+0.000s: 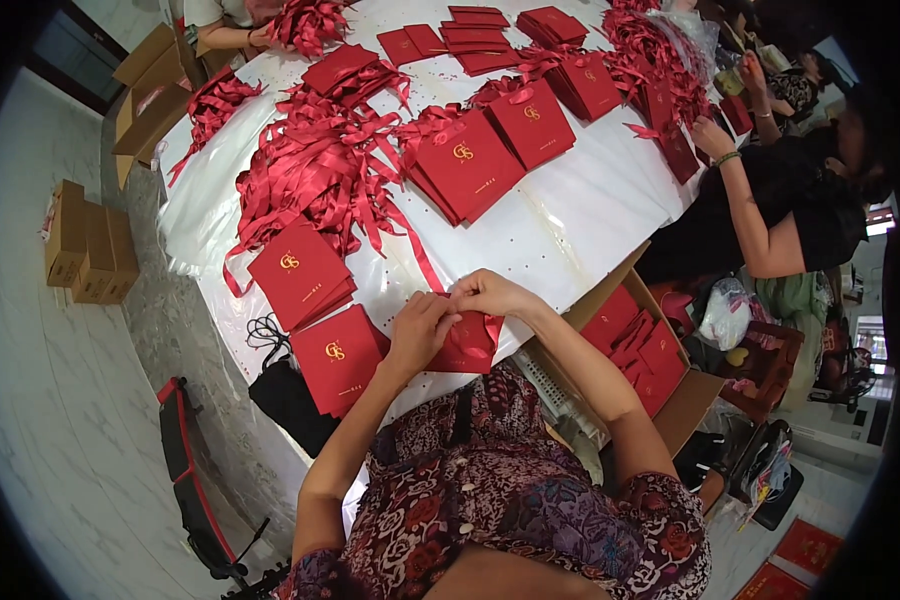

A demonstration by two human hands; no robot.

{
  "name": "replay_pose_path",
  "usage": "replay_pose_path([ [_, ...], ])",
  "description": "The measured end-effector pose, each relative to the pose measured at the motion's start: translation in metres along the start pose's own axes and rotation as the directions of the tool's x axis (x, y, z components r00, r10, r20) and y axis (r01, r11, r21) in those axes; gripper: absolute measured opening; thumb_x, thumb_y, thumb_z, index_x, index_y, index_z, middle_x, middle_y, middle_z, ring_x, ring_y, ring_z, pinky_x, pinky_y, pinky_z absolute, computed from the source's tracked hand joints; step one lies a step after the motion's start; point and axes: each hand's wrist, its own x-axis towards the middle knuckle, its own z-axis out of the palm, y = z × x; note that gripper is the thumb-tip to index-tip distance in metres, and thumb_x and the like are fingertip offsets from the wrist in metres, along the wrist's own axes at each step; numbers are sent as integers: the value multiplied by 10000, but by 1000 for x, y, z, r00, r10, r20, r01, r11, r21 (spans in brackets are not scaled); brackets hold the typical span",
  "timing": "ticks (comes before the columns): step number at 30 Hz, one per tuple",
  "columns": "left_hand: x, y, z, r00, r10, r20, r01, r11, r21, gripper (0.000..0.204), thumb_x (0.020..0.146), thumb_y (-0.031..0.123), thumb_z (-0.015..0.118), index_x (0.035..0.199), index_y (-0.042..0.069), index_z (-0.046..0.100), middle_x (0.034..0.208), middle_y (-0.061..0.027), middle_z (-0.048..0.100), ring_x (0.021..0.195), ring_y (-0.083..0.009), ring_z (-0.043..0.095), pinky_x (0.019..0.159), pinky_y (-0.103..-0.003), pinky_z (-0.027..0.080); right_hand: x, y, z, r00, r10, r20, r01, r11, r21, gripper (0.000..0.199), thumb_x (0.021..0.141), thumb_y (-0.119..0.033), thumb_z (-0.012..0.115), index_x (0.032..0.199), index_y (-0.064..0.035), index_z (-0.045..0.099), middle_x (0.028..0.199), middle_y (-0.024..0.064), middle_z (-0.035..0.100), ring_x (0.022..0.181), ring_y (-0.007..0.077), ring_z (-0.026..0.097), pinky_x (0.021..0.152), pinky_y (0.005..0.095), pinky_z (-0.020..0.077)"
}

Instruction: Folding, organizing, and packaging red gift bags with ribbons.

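A small red paper bag (467, 348) lies at the table's near edge, right in front of me. My left hand (420, 328) rests over its upper left part, fingers closed on the bag's top edge. Against those fingertips, my right hand (495, 294) pinches at the same edge; its fingers mostly hide what is between them. From beneath it a red ribbon (494, 335) runs down over the bag. Left of my hands sit two stacks of red bags with gold print, a nearer stack (336, 355) and a farther stack (298, 272).
A big heap of red ribbons (310, 170) and more bag stacks (467, 165) cover the white-sheeted table (580, 215). At my right stands an open carton (695, 405) holding red bags. A black cloth pouch (295, 400) lies at left. Co-workers sit at right and far left.
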Motion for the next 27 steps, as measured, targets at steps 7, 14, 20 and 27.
replay_pose_path([
  [7,-4,-11,11,973,-230,-12,230,972,49,175,765,129,734,841,51,597,779,-111,606,733,-320,595,674,-414,473,11,-8,4,870,49,-490,-94,993,-68,233,824,-256,707,849,-25,726,625,55,637,588,121,592,562,276,467],
  [14,-15,-41,26,936,-346,-61,349,936,40,210,813,199,730,888,42,612,797,-108,637,729,-267,646,627,-397,502,-5,-19,-4,784,-95,-613,-328,775,-541,309,788,-379,707,768,-71,686,753,126,685,724,302,669,645,410,514],
  [20,2,-41,35,871,-483,96,448,858,250,263,758,255,771,876,70,626,722,-74,677,700,-259,665,636,-390,508,-7,-11,12,930,37,-367,-310,615,-725,317,729,-337,780,852,-90,624,816,109,665,817,307,654,700,412,499],
  [27,-8,-46,45,829,-547,115,535,836,119,204,749,208,759,828,69,632,747,-85,690,733,-260,671,672,-403,499,-14,9,15,928,-231,-292,-113,571,-813,182,796,-192,709,852,-56,603,808,135,657,787,335,649,679,422,506],
])
